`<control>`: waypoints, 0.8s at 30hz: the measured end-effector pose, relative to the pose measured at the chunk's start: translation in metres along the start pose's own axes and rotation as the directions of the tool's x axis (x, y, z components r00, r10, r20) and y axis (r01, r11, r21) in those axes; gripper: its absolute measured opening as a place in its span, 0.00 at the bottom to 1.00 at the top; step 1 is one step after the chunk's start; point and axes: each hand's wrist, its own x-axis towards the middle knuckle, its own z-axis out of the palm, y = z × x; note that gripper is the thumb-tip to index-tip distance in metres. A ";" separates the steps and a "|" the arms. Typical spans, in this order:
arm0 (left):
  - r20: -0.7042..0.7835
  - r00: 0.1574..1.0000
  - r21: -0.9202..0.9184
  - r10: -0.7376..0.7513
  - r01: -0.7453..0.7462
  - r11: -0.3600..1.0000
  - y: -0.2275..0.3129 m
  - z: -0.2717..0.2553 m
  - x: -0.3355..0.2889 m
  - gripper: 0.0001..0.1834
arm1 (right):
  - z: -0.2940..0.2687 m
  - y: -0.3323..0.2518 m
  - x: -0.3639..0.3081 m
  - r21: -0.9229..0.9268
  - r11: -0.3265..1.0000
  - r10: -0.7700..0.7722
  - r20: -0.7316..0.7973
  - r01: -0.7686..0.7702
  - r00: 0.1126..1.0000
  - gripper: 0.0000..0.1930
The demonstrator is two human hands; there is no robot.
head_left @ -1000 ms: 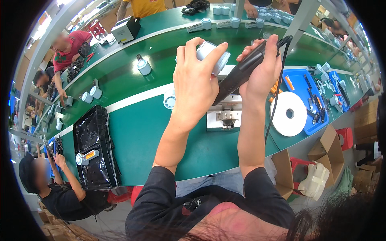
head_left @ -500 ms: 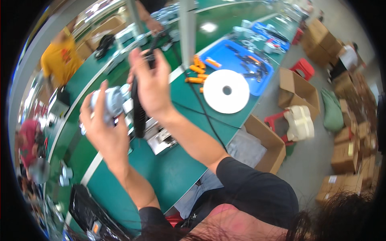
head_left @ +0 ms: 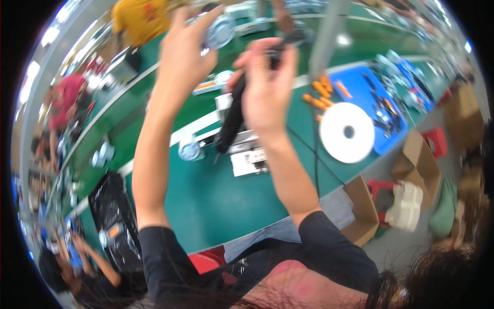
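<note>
My left hand (head_left: pixel 188 49) reaches over the far side of the bench, its thumb and fingers around a light-blue round plastic part (head_left: pixel 221 32); motion smears the fingertips. My right hand (head_left: pixel 270 90) grips a black corded electric screwdriver (head_left: pixel 232 121), its thin tip slanting down and left. Beneath that tip sits a small white and metal fixture (head_left: pixel 249 160). Another light-blue part (head_left: pixel 190 149) stands on the green bench (head_left: pixel 206 206) to the fixture's left.
A white disc-shaped reel (head_left: pixel 334 141), orange cylinders (head_left: pixel 320 92) and a blue tray (head_left: pixel 355 85) of black pieces lie at right. A grey post (head_left: pixel 329 38) rises behind my right hand. Black plastic wrap (head_left: pixel 113 211) lies at left. A co-worker's hand (head_left: pixel 283 18) is across the bench.
My left hand has stretched farther out with the light-blue part. The whole view has swung left, and the screwdriver stays in my right hand.
</note>
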 end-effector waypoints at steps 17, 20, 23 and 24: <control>0.497 0.707 0.011 -0.503 0.575 0.818 -0.291 0.188 -0.071 0.40 | -0.006 -0.026 0.005 0.004 1.000 0.009 0.013 -0.009 1.000 0.11; 0.415 0.844 0.094 -0.339 0.331 0.939 -0.249 0.192 -0.064 0.42 | -0.018 -0.025 0.007 -0.094 0.996 0.006 0.028 -0.003 1.000 0.15; 0.546 0.836 0.028 -0.056 0.048 0.998 -0.182 0.176 -0.052 0.50 | -0.032 -0.028 0.012 -0.147 0.988 -0.043 0.031 0.047 0.999 0.14; 0.649 0.760 -0.060 -0.017 0.073 0.996 -0.181 0.171 -0.060 0.52 | -0.027 -0.027 0.010 -0.124 0.991 -0.037 0.040 0.041 0.999 0.14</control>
